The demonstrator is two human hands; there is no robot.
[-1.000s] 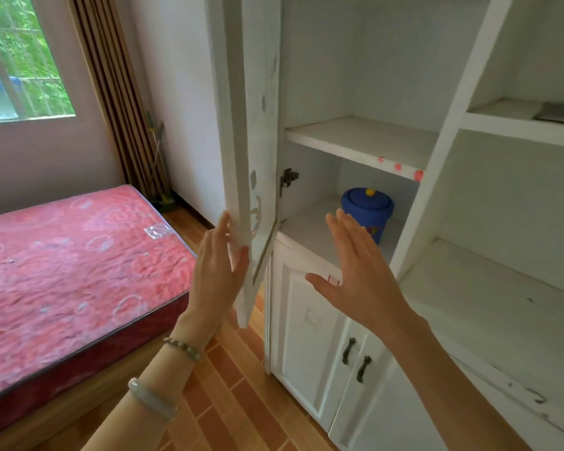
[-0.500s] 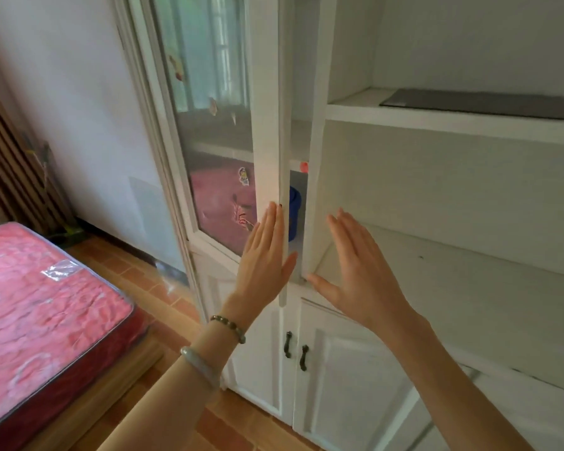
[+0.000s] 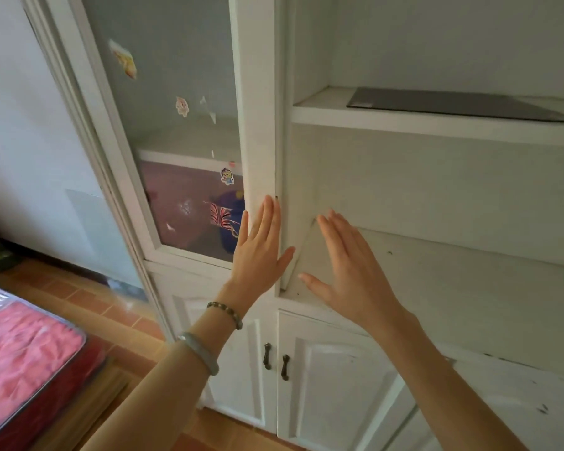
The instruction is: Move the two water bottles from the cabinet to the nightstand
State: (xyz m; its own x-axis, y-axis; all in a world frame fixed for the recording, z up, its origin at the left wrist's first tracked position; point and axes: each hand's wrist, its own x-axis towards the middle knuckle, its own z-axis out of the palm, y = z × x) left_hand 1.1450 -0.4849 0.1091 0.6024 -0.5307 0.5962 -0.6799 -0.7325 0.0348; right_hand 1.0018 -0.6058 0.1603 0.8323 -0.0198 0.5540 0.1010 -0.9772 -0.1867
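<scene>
The white cabinet [image 3: 404,177] fills the view. Its glass door [image 3: 258,92] on the left is swung flat against the frame. My left hand [image 3: 258,255] lies flat on the door's right edge, fingers straight and holding nothing. My right hand [image 3: 349,271] hovers open in front of the bare middle shelf [image 3: 453,275], not touching it. No water bottles and no nightstand are in view. A blue lidded container [image 3: 225,229] shows dimly through the glass.
Several stickers dot the glass. A dark flat sheet [image 3: 453,104] lies on the upper shelf. Two lower doors with dark handles [image 3: 275,361] sit below. The red mattress [image 3: 20,359] is at lower left, over the orange tile floor [image 3: 88,304].
The glass door swung from wide open to flat against the frame under my left hand. The view turned right, toward the cabinet. My right hand stayed raised and open.
</scene>
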